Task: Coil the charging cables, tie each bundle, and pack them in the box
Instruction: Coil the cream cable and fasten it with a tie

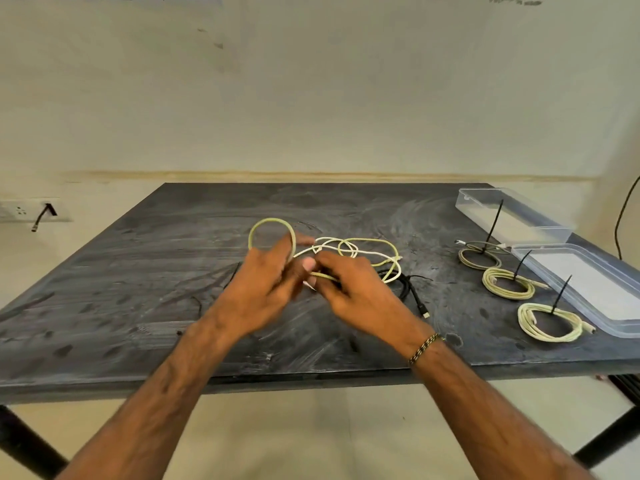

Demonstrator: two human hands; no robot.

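My left hand (265, 282) grips a loop of yellow-green cable (270, 223) that stands up above its fingers. My right hand (349, 285) pinches the same cable just right of the left hand. More of this cable and a white cable (374, 253) lie tangled behind my hands. A black cable (412, 292) lies to the right of my right hand. Three coiled bundles, each with a black zip tie, lie at the right: a grey one (479, 256), a pale yellow one (507, 285) and another pale yellow one (550, 323). A clear plastic box (512, 216) stands at the back right.
A clear lid or second tray (588, 289) lies at the right edge of the dark table (138, 271). Loose black zip ties (232, 273) lie left of my left hand. A wall socket (31, 210) sits on the wall at the left.
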